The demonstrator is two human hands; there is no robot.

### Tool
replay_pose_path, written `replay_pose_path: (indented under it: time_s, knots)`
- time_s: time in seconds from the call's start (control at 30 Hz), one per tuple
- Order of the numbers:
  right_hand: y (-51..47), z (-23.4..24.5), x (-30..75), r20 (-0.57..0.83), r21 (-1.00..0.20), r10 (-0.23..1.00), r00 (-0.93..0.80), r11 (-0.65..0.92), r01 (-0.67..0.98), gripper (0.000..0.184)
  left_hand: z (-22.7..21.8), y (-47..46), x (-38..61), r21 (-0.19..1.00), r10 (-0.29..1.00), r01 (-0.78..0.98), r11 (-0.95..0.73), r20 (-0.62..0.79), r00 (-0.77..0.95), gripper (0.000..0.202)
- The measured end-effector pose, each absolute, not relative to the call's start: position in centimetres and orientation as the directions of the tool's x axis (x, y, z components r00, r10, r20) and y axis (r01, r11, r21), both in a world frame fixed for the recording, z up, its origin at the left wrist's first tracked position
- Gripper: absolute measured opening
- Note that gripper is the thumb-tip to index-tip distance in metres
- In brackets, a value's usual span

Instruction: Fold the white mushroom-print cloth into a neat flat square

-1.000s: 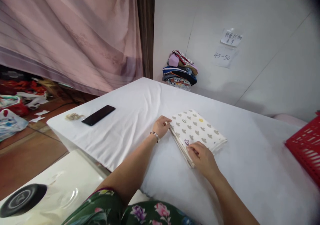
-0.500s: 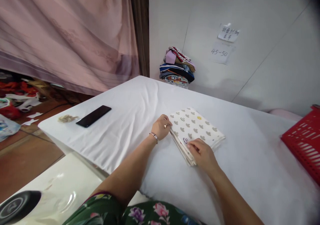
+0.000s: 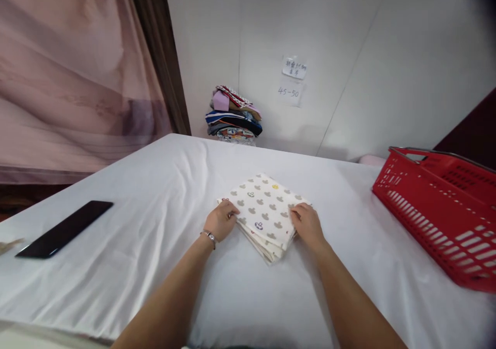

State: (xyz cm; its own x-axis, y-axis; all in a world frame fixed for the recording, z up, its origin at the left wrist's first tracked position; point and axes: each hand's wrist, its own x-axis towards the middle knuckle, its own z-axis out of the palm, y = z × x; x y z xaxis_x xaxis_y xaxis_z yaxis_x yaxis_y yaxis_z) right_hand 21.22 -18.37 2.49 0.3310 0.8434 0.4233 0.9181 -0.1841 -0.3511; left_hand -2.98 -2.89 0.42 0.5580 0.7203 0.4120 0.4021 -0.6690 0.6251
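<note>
A folded cream cloth [image 3: 260,204] printed with grey mushroom-like shapes lies turned cornerwise on the white-covered table, several layers showing along its near left edge. My left hand [image 3: 221,220], with a bracelet at the wrist, pinches the cloth's left edge between thumb and fingers. On the opposite side, my right hand [image 3: 308,224] grips the right edge, fingers closed on it. The near corner of the cloth points toward me, its layers slightly fanned apart.
A black phone [image 3: 65,229] rests at the left of the white table [image 3: 155,266]. To the right stands a red plastic basket [image 3: 437,204]. A pile of folded fabrics [image 3: 234,116] stands beyond the far edge, by the wall with paper notes [image 3: 290,91].
My view has swung right, bringing more of the red basket in. My right hand has gone from the cloth's near corner to its right edge; my left hand stays at the left edge.
</note>
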Motion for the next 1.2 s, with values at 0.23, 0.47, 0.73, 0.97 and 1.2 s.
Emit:
replay_pose_path:
  time_s: [0.23,0.47,0.73,0.97,1.2]
  knots:
    - [-18.5,2.0,21.3,0.596,-0.401,0.735,0.323,-0.075,0.913,0.018,0.5,-3.2,-3.0,0.616,0.713,0.409,-0.673,0.394,0.58,0.029]
    - [-18.6,2.7,18.8,0.472,-0.512,0.864,0.177,0.105,0.852,0.018,1.1,-3.5,-3.2,0.624,0.692,0.395,-0.674,0.348,0.633,0.032]
    - [-19.8,5.0,14.1,0.311,-0.517,0.95,-0.017,0.184,0.836,0.012,1.7,-3.7,-3.4,0.647,0.699,0.384,-0.659,0.337,0.63,0.026]
    - [-19.8,4.7,13.7,0.305,-0.484,0.951,0.045,0.114,0.868,0.019,2.1,-3.8,-3.5,0.704,0.685,0.328,-0.629,0.303,0.662,0.032]
    - [-20.1,4.8,12.7,0.197,-0.387,0.979,-0.047,0.121,0.914,0.016,1.8,-3.6,-3.5,0.699,0.684,0.313,-0.643,0.341,0.645,0.02]
